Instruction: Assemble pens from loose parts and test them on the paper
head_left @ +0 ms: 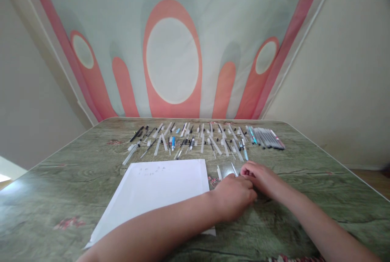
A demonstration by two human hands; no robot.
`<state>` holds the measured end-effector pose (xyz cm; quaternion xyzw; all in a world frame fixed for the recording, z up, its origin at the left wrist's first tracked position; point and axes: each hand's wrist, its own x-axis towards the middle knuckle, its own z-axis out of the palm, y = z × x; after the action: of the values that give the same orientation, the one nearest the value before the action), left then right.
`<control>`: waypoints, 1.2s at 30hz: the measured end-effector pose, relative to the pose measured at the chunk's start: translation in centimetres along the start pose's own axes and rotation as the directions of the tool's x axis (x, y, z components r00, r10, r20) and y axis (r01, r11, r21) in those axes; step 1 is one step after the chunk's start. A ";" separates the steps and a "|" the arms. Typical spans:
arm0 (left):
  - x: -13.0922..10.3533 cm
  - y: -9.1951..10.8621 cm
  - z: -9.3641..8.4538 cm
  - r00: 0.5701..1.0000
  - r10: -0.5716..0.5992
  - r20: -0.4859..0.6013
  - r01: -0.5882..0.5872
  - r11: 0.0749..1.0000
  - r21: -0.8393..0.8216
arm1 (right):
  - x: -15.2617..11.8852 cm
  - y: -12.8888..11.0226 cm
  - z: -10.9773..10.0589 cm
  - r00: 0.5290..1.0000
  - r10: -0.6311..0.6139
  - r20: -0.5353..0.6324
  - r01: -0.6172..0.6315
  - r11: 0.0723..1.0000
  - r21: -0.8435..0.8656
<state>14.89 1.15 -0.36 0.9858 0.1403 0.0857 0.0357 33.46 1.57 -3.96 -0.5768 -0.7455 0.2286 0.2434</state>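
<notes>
My left hand (234, 197) reaches across the right edge of a white paper sheet (164, 189), its fingers curled and closed. Close against it on the right is my right hand (256, 174), also with bent, closed fingers. Whatever either hand holds is hidden or too small to name. A thin silvery pen part (234, 169) sticks up just beyond my left hand's knuckles. To its left a whitish pen piece (219, 172) lies on the table. Small faint marks show near the top of the paper.
Behind the hands, disassembled pen parts (202, 143) lie in two rows on the wood-patterned table (61, 197). A group of pens (268, 138) lies side by side at the right end. A wall hanging with pink shapes (172, 107) rises behind the table.
</notes>
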 end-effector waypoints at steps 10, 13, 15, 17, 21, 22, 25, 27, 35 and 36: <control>1.6 -0.4 0.4 0.994 -0.087 -0.064 0.070 0.968 -0.241 | 0.0 1.7 -1.6 0.991 0.094 -0.096 -0.072 0.975 0.210; 0.0 -1.5 -1.0 0.944 -0.331 0.000 0.202 0.576 -0.792 | 0.0 0.7 -1.9 0.990 0.113 -0.083 -0.083 0.949 0.306; -1.4 -2.6 -1.8 0.904 -0.415 0.105 0.184 0.155 -0.971 | -0.1 -0.7 -2.0 0.987 0.140 -0.074 -0.097 0.903 0.419; -2.9 -3.6 -2.4 0.881 -0.430 0.197 0.153 -0.134 -0.979 | 0.0 -2.4 -2.0 0.985 0.161 -0.059 -0.106 0.839 0.533; -5.3 -4.6 -2.3 0.861 -0.456 0.223 0.037 -0.381 -0.924 | 0.4 -6.4 -1.4 0.992 0.123 0.005 -0.094 0.731 0.675; -5.6 -4.6 -2.1 0.859 -0.465 0.214 0.009 -0.405 -0.914 | 0.5 -7.2 -1.1 0.993 0.113 0.023 -0.097 0.706 0.702; -6.1 -4.7 -1.3 0.855 -0.485 0.184 -0.053 -0.434 -0.899 | 0.6 -9.0 0.1 0.992 0.114 0.054 -0.112 0.606 0.787; -6.2 -4.9 -1.0 0.856 -0.488 0.167 -0.076 -0.440 -0.895 | 0.4 -9.4 1.0 0.989 0.134 0.057 -0.122 0.542 0.831; -6.3 -5.3 -0.4 0.838 -0.520 0.162 -0.052 -0.372 -0.927 | -0.4 -7.5 2.5 0.980 0.195 0.027 -0.130 0.539 0.832; -6.3 -5.3 -0.2 0.831 -0.530 0.166 -0.039 -0.353 -0.935 | -0.4 -7.3 2.4 0.979 0.202 -0.001 -0.115 0.561 0.820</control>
<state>7.45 4.44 -1.63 0.4561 0.2390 0.3264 0.7927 26.58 -0.68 -1.28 -0.4747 -0.4890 0.5390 0.4949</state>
